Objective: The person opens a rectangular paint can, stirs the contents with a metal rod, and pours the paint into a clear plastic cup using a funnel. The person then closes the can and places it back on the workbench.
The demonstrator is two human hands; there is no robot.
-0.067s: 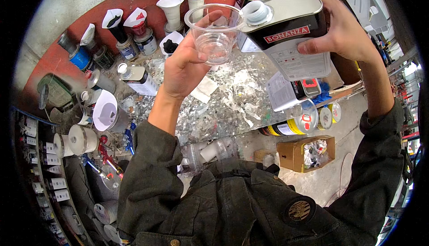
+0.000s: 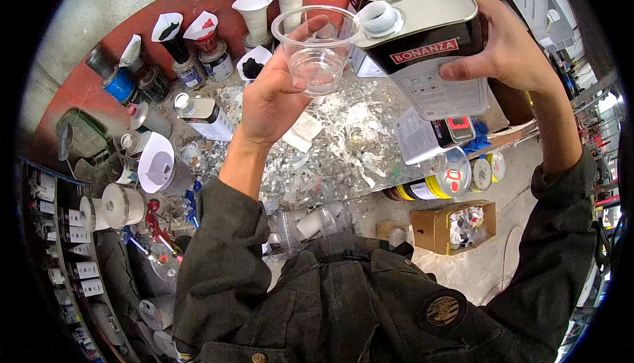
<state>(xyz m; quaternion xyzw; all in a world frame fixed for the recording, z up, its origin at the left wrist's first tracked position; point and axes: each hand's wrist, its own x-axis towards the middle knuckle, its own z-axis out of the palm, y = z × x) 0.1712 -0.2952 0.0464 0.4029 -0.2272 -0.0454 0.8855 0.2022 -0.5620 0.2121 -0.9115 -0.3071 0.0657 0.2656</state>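
The clear plastic cup [image 2: 316, 51] was held up above the workbench, its open rim turned toward the camera and just beside the round spout of a rectangular metal can [image 2: 422, 46], which was tipped over toward it; the spout sat at the cup's right edge, nearly touching. The left hand [image 2: 274, 99] wrapped the cup from below and behind, fingers [image 2: 310, 30] curled around its far wall and thumb on the near side, clamped on it, with the forearm rising bare from a dark green sleeve. The right hand [image 2: 508, 49] gripped the can at its right side, fingers closed over the lower edge and thumb across the top, wrist bent inward. Beneath both lay the bench [image 2: 343, 145], its surface littered with flaked paint scraps (little bare room anywhere). Along its far red edge stood paint tins with paper funnels [image 2: 254, 10], crowded close together. To the right, lying cans [image 2: 446, 178] sat at the bench's edge, and an open cardboard box [image 2: 452, 226] stood on the floor below.
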